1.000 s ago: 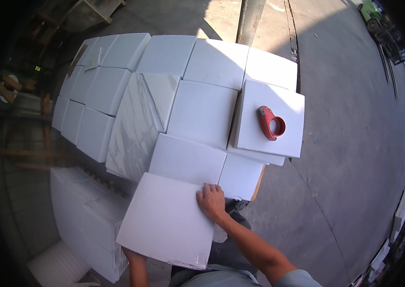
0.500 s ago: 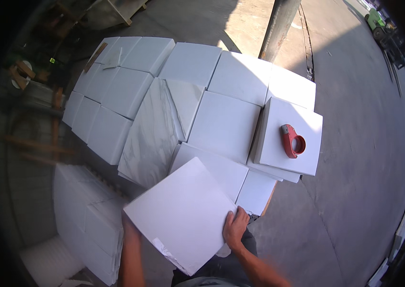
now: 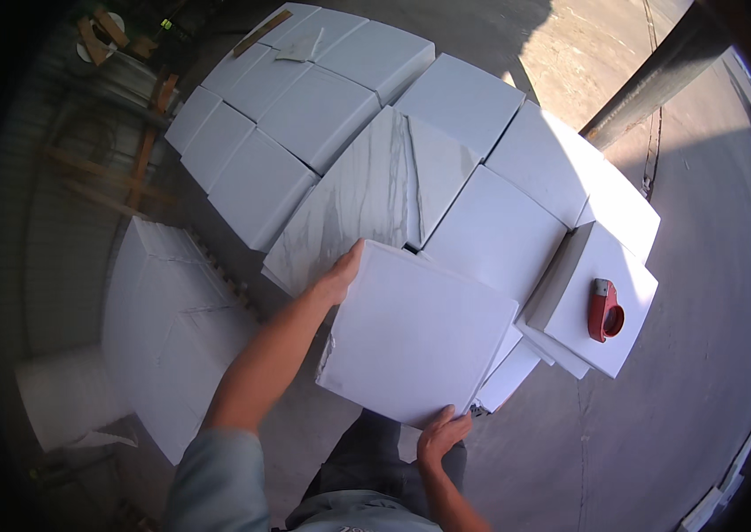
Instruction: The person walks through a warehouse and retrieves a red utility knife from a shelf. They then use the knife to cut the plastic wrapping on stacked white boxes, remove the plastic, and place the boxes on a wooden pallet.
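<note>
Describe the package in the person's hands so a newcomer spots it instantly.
Find the big array of white packages filling the middle. At its near edge, above the dark trousers, is one white, square-faced package. Unlike its neighbours, it is held: left hand at its upper-left corner, right hand at its lower-right, with a ragged left edge.

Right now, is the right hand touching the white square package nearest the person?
Touching. The head view shows the right hand gripping the white square package at its lower right corner, with no gap between them.
</note>
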A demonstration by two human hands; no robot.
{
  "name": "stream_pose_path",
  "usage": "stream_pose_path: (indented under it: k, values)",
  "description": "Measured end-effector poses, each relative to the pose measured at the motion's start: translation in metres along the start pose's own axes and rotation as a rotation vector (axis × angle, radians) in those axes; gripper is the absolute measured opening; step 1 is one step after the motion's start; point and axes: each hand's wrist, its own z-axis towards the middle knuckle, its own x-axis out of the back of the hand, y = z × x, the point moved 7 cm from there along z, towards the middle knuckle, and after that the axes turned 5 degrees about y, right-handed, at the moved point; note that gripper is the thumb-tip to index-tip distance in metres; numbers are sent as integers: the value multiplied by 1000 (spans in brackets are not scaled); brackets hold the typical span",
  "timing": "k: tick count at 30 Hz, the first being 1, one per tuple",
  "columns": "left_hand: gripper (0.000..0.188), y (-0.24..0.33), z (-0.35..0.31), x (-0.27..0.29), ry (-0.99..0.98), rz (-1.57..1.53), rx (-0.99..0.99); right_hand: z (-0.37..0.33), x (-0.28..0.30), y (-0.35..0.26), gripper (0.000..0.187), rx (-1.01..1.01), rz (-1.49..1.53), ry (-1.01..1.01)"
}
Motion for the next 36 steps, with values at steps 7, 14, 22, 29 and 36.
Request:
stream_pose_path:
  k: [7, 14, 22, 29, 36]
  values:
    - [68, -28, -73, 13, -31, 216, -248, 12, 4, 15, 55, 120, -47, -151]
    - [42, -118, -188, 52, 692, 593, -542, 21, -6, 30, 61, 239, -24, -141]
    - [37, -140, -184, 56, 684, 513, -394, 19, -6, 27, 64, 266, 54, -167]
    - [34, -131, -190, 53, 761, 156, -616, 17, -6, 33, 72, 220, -2, -94]
    - [38, -132, -183, 53, 676, 140, -604, 32, 18, 8, 63, 302, -69, -355]
